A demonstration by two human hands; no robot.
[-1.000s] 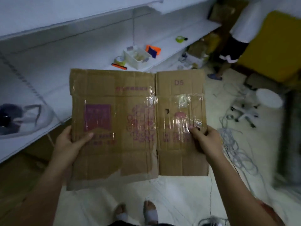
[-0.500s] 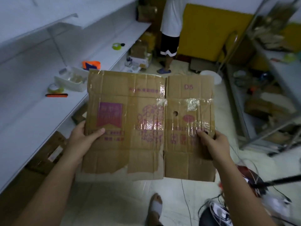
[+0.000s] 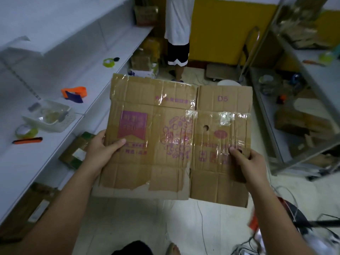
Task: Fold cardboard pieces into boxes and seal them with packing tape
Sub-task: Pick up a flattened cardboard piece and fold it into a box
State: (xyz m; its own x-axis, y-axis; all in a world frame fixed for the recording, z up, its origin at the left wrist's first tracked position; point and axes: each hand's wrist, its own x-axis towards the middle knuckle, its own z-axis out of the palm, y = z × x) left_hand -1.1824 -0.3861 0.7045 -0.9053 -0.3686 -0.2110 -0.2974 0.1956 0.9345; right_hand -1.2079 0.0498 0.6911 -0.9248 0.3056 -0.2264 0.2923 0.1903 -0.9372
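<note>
I hold a flattened brown cardboard box in front of me above the floor, its printed side facing me with purple markings, a small hole and old clear tape. My left hand grips its left edge, thumb on the front. My right hand grips the right edge the same way. The bottom flap on the left is torn. Two yellow-green tape rolls lie on the white shelf at left, one near and one farther back.
The white shelf also carries a white basket, an orange tape dispenser and an orange-black cutter. A person stands ahead. A metal rack with boxes is right. Cables lie on the floor.
My view has swung to the right, from the white shelf toward the aisle, the standing person and the metal rack. Both hands keep the same grip on the flat cardboard.
</note>
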